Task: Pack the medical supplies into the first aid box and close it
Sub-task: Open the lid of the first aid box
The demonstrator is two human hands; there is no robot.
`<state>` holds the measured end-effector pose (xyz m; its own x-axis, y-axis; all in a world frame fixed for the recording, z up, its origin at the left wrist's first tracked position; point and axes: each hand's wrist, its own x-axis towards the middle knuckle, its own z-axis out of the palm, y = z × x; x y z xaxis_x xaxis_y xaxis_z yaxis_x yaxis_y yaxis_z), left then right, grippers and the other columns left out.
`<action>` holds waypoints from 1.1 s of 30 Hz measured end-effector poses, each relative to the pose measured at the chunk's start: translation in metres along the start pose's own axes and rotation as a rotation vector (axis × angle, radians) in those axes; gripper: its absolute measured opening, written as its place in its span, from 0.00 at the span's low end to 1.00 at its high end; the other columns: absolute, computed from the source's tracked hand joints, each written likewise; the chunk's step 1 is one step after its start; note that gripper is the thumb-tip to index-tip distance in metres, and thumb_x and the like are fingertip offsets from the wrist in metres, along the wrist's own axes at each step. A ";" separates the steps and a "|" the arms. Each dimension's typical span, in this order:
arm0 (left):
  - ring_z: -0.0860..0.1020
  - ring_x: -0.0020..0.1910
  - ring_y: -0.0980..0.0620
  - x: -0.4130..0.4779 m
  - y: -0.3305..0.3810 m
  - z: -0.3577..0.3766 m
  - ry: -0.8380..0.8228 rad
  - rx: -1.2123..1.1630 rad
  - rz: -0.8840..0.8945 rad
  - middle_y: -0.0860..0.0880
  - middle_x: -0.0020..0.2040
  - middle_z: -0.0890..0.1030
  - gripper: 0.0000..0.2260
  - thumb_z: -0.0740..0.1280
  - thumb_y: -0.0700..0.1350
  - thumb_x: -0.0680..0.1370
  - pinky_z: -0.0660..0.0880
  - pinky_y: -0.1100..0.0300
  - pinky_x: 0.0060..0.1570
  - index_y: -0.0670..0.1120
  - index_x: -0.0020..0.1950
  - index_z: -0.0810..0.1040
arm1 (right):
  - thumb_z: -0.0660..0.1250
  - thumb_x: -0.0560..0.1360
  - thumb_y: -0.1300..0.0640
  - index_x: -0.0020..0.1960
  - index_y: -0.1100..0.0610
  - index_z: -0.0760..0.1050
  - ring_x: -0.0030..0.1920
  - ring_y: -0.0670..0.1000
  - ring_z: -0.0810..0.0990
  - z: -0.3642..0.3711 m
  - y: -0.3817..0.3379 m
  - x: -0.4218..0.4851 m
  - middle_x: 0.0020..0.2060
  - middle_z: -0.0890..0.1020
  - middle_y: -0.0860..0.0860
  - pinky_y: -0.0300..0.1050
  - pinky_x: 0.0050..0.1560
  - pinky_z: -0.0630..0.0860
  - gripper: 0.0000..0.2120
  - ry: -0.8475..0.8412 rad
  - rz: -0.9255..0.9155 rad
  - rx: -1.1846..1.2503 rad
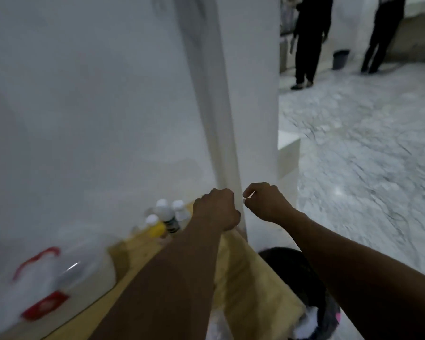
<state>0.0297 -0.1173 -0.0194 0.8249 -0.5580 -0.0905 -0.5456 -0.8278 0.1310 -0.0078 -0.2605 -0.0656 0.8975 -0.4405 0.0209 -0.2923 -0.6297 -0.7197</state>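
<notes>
Nearest us, both forearms reach out over the wooden counter (243, 285). At lower left the first aid box (59, 280), clear with a red handle and red latch, sits on the counter, blurred; we cannot tell if its lid is open. Past it, a cluster of bottles (166, 217) with white caps (one yellow) stands near the wall (84, 106), just left of our left hand (216, 209).

The left hand is curled into a loose fist above the counter's far edge; we cannot tell if it holds anything. The right hand (268, 202) is also curled, its fingers (249, 192) pinched on what looks like a tiny white bit, too small to name.

Our read: we are between grabs, nothing packed yet as far as we see. To do this step well, we should drop the gaze to the counter, take the bottles by the body one at a time, stand them upright in the box.

Beyond, a marble floor (366, 155) and two bystanders (309, 40) in dark clothes.
</notes>
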 end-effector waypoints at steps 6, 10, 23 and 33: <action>0.78 0.60 0.43 -0.078 -0.053 -0.018 0.196 0.028 -0.107 0.47 0.61 0.78 0.17 0.66 0.51 0.77 0.73 0.53 0.55 0.49 0.64 0.76 | 0.68 0.73 0.54 0.49 0.53 0.80 0.45 0.52 0.82 0.020 -0.070 -0.048 0.47 0.83 0.51 0.49 0.52 0.80 0.06 0.004 -0.280 -0.041; 0.79 0.60 0.43 -0.146 -0.074 -0.027 0.274 0.008 -0.166 0.46 0.61 0.78 0.17 0.67 0.53 0.76 0.74 0.53 0.56 0.50 0.63 0.76 | 0.67 0.73 0.55 0.50 0.54 0.80 0.46 0.52 0.81 0.025 -0.101 -0.100 0.47 0.82 0.50 0.49 0.52 0.79 0.07 -0.015 -0.391 -0.084; 0.77 0.64 0.46 -0.282 -0.204 -0.050 0.361 -0.037 -0.391 0.50 0.64 0.80 0.22 0.66 0.57 0.75 0.74 0.49 0.63 0.53 0.68 0.75 | 0.69 0.73 0.52 0.49 0.54 0.82 0.48 0.54 0.83 0.061 -0.202 -0.194 0.48 0.83 0.53 0.51 0.52 0.80 0.08 -0.123 -0.501 -0.049; 0.57 0.80 0.41 -0.278 -0.334 -0.003 0.381 -0.186 -0.536 0.44 0.81 0.58 0.31 0.65 0.51 0.80 0.63 0.44 0.75 0.48 0.80 0.58 | 0.68 0.76 0.45 0.58 0.60 0.72 0.45 0.58 0.83 0.204 -0.243 -0.193 0.51 0.80 0.59 0.50 0.38 0.82 0.21 -0.419 0.155 0.584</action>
<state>-0.0167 0.3149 -0.0347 0.9872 0.0141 0.1589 -0.0405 -0.9412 0.3354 -0.0427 0.1081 -0.0367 0.9452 -0.1417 -0.2941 -0.3075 -0.0845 -0.9478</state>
